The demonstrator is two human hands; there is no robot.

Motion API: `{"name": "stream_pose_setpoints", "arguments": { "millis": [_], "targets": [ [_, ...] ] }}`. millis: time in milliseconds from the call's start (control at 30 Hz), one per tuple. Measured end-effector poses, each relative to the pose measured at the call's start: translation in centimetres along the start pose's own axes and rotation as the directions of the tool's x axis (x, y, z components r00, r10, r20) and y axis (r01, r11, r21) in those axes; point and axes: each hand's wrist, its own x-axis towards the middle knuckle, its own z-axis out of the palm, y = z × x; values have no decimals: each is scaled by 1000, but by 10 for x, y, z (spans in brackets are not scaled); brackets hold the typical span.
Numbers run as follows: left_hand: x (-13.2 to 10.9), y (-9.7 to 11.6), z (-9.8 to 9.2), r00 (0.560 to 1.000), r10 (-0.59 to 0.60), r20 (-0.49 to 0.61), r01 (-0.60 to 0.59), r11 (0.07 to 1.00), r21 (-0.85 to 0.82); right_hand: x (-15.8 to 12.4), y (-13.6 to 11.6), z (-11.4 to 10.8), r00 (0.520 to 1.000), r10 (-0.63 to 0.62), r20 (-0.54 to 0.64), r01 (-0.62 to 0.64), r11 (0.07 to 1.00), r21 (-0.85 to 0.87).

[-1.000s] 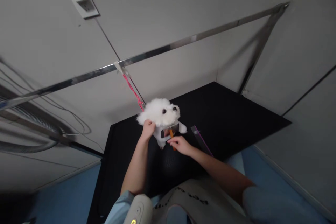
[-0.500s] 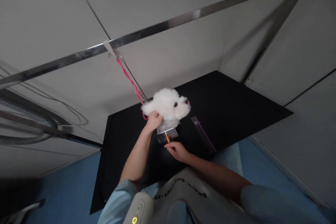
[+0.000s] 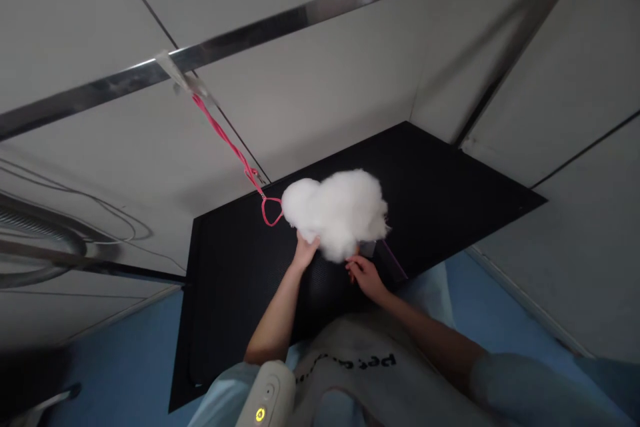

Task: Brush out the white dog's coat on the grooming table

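Observation:
A fluffy white dog (image 3: 345,203) stands on the black table (image 3: 235,267), its face not visible. My left hand (image 3: 305,250) grips the fur on its lower left side. My right hand (image 3: 366,275) is closed on the orange handle of a brush (image 3: 369,249), just below the dog; the brush head is partly hidden by the fur. A pink loop leash (image 3: 227,140) hangs down to the dog's left end.
A metal bar (image 3: 260,30) crosses above the table, with the leash tied to it. A clear strip with a purple edge (image 3: 395,260) lies right of my right hand. A grey hose (image 3: 45,227) is at the left.
The dog has turned so that its face no longer shows. My left hand has moved slightly right and down; my right hand has moved right with the brush.

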Motion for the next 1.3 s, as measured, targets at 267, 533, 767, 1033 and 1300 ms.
{"name": "stream_pose_setpoints", "arguments": {
  "millis": [267, 533, 767, 1033, 1300],
  "targets": [
    [-4, 36, 15, 857, -462, 229, 515, 755, -405, -38, 6, -7, 869, 191, 456, -116, 975, -189],
    [-35, 128, 12, 986, -149, 75, 162, 962, -219, 42, -79, 49, 910, -307, 280, 415, 641, -646],
    [-25, 188, 0, 891, -265, 370, 270, 962, 37, 45, -99, 83, 855, -408, 320, 517, 628, -582],
    [-21, 216, -15, 836, -316, 449, 313, 946, 85, 45, -118, 80, 836, -455, 308, 546, 627, -556],
    [-17, 224, -44, 862, -200, 466, 69, 957, 283, 41, -140, 77, 818, -435, 378, 575, 642, -507]
  ]
}}
